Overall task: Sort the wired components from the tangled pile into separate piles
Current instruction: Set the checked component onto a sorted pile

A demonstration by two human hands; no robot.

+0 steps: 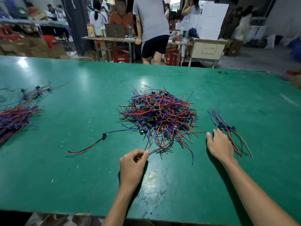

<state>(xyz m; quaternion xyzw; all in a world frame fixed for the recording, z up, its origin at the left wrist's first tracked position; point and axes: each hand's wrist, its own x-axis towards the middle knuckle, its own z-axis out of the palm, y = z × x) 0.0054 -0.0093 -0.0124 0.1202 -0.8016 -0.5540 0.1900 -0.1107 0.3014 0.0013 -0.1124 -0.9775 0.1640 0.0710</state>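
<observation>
A tangled pile [158, 115] of red, blue and black wires with small green boards lies mid-table. My left hand [132, 163] sits at the pile's near edge and pinches the ends of wires trailing out of it. My right hand [219, 146] lies flat with fingers spread, just left of a small sorted bunch [231, 132] of wired components. One single wired component [91, 143] lies apart to the left of the pile. At the far left edge lies a larger sorted bundle [15, 119], with a looser group [36, 92] behind it.
The green table [81, 176] runs across the view; its near edge is close to my body. Beyond the far edge stand people, desks with a laptop and bottles, red stools and cardboard boxes.
</observation>
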